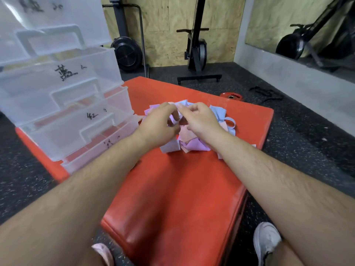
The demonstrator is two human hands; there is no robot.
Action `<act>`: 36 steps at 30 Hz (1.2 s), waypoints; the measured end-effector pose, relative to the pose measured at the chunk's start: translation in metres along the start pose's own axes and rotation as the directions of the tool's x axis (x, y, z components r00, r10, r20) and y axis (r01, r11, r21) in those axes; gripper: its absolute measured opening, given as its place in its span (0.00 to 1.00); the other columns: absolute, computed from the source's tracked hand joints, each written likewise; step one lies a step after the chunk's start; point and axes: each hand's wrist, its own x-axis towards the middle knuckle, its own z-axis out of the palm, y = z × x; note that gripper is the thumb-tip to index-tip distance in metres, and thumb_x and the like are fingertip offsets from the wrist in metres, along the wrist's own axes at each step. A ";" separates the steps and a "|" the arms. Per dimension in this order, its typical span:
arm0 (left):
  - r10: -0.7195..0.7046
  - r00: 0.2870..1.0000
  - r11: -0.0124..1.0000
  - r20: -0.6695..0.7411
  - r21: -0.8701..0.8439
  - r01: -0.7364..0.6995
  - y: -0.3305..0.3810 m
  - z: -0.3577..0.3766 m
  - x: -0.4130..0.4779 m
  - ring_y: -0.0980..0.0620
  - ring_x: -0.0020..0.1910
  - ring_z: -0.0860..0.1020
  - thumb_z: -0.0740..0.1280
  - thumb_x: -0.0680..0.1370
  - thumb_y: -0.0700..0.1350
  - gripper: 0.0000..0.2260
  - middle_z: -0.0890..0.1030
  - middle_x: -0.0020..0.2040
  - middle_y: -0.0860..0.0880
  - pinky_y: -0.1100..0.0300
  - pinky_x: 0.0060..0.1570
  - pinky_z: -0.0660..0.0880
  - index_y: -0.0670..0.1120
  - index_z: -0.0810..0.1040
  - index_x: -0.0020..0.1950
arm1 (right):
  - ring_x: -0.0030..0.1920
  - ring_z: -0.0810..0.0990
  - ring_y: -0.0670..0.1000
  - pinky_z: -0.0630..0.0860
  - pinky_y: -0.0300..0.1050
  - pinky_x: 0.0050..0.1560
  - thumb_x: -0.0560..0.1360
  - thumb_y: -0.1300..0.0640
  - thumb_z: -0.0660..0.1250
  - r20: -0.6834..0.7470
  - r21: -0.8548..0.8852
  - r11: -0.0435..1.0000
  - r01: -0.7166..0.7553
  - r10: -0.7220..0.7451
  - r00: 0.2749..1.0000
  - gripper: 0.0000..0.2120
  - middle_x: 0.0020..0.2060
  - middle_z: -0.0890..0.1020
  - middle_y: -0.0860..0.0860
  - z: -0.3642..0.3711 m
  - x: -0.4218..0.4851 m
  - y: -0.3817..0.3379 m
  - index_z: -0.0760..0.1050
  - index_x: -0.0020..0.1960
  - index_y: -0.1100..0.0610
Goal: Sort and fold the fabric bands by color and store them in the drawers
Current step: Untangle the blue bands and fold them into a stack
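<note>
Lilac, pink and blue fabric bands (194,145) lie heaped mid-frame on a red mat (172,189), where we pinch one lilac band (175,117) between the curled fingertips of our left hand (161,121) and right hand (199,120), forearms stretched forward and wrists close together. Soft, light and limp, it will likely sag unless we take it by its ends. Clear drawers (76,112) stand open at the upper left.

Pulled-out drawers (76,116) crowd the left edge of the bench (172,189). Heaped fabric bands (194,145) occupy its far middle. Open passage: the near bench surface.
</note>
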 end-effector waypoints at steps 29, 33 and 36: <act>-0.455 0.884 0.885 -0.108 -0.161 0.436 -0.024 -0.064 -0.082 0.52 0.34 0.74 0.73 0.75 0.44 0.06 0.78 0.36 0.50 0.59 0.37 0.72 0.45 0.77 0.43 | 0.29 0.74 0.37 0.68 0.30 0.32 0.73 0.55 0.76 0.588 -0.517 0.828 0.216 0.161 0.793 0.08 0.29 0.79 0.39 -0.080 -0.032 -0.002 0.80 0.50 0.52; -0.441 0.897 0.894 -0.033 0.069 0.442 -0.038 -0.056 -0.098 0.48 0.39 0.77 0.74 0.73 0.43 0.06 0.79 0.36 0.50 0.57 0.39 0.74 0.43 0.80 0.43 | 0.35 0.78 0.39 0.72 0.37 0.42 0.72 0.55 0.77 0.537 -0.647 0.734 0.204 0.250 0.806 0.10 0.35 0.83 0.42 -0.108 -0.030 0.020 0.82 0.51 0.51; -0.432 0.901 0.890 0.039 0.180 0.419 -0.040 -0.043 -0.112 0.50 0.40 0.76 0.73 0.73 0.42 0.04 0.78 0.37 0.54 0.64 0.34 0.68 0.47 0.79 0.43 | 0.37 0.78 0.45 0.75 0.41 0.43 0.72 0.58 0.76 0.520 -0.667 0.731 0.144 0.318 0.793 0.11 0.37 0.81 0.47 -0.121 -0.035 0.039 0.80 0.54 0.53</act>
